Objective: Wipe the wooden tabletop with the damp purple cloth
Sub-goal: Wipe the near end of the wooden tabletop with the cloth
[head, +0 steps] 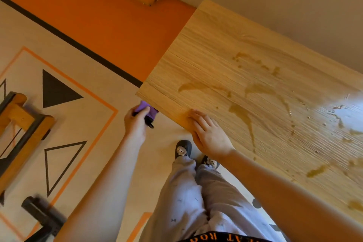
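The wooden tabletop fills the right half of the view, with brown liquid streaks and wet patches across it. My left hand hangs just off the table's near left corner, shut on the purple cloth, which shows a small black loop or tag below it. My right hand lies flat on the table's near edge, fingers apart, holding nothing.
Below lies a beige floor mat with black triangles and orange lines. An orange surface with a cushion runs at the back left. A wooden-and-black frame stands at the left. My legs and slippers are beside the table.
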### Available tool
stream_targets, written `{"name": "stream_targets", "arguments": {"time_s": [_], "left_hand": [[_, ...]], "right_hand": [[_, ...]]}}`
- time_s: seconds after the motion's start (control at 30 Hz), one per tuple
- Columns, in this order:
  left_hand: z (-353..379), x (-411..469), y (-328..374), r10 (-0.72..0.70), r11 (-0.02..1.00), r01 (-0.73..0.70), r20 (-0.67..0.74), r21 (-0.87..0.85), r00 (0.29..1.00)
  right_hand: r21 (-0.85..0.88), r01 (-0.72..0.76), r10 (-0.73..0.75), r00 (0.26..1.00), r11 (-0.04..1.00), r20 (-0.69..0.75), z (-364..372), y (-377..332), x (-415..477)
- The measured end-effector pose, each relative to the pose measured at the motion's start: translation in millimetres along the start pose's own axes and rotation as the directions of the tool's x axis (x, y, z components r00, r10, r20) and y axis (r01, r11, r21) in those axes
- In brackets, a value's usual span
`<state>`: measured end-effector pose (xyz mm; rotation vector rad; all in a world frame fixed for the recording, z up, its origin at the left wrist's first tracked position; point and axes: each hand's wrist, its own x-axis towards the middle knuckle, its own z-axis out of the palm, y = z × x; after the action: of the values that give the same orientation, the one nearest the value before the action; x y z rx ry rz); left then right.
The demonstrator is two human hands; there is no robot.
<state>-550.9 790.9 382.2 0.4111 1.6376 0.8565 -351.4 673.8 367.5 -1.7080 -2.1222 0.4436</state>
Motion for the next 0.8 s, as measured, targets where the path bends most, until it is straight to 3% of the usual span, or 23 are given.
{"name": "stream_targets", "arguments": {"time_s": [0.2, 0.4, 0.67, 0.8], "left_hand": [[-3, -2, -5, 0.023, 0.998, -0.023, 0.006, 0.05, 1.0], [7, -35, -44, -0.046, 0.994, 0.03, 0.156, 0.105, 0.987], [-12, 23, 28, 0.058, 0.998, -0.058, 0.007, 0.018, 0.998], [-9, 13, 13, 0.042, 0.997, -0.046, 0.061, 0.066, 0.997]], "right_hand": [[-0.021, -0.006, 0.006, 1.0, 1.0, 0.007, 5, -2, -1], [-0.027, -0.01, 0.01, 1.0, 1.0, 0.008, 1, 0, -1], [-0.037, -0.004, 0.005, 1.0, 0.999, 0.01, 3, 0, 0], [-0.04, -0.008, 0.008, 1.0, 0.999, 0.005, 3, -1, 1]]}}
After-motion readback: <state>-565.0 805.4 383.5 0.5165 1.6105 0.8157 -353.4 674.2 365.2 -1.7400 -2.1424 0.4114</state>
